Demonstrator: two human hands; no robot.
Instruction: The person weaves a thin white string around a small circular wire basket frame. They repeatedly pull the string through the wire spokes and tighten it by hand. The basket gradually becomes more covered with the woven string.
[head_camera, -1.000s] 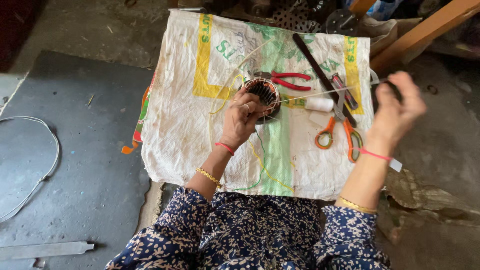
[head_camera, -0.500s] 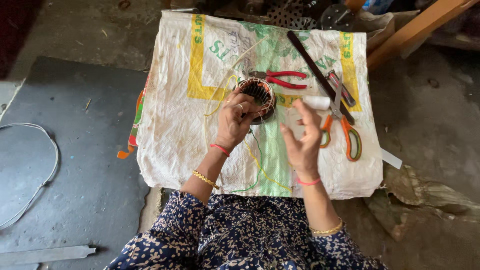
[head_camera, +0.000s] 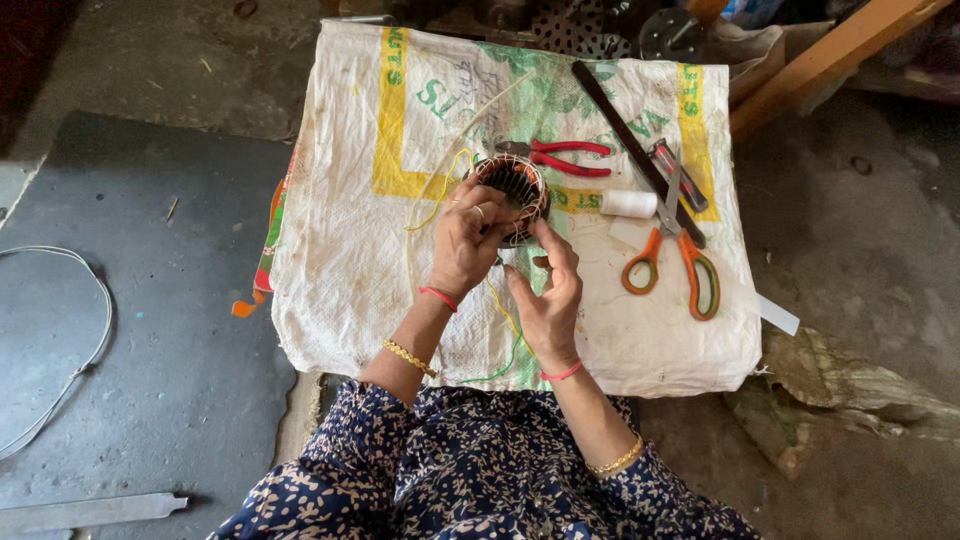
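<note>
Head view: your round coil ring (head_camera: 512, 187) sits mid-sack (head_camera: 340, 250). Your left hand (head_camera: 470, 240) clamps its near edge. Your right hand (head_camera: 548, 290) touches it, fingers together. Red pliers (head_camera: 560, 157) lie far-right, orange scissors (head_camera: 672, 250) right.

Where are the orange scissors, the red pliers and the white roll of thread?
orange scissors (head_camera: 690, 262): head view, on an orange handle.
red pliers (head_camera: 572, 158): head view, on the red handles.
white thread roll (head_camera: 628, 204): head view, on its side.
</note>
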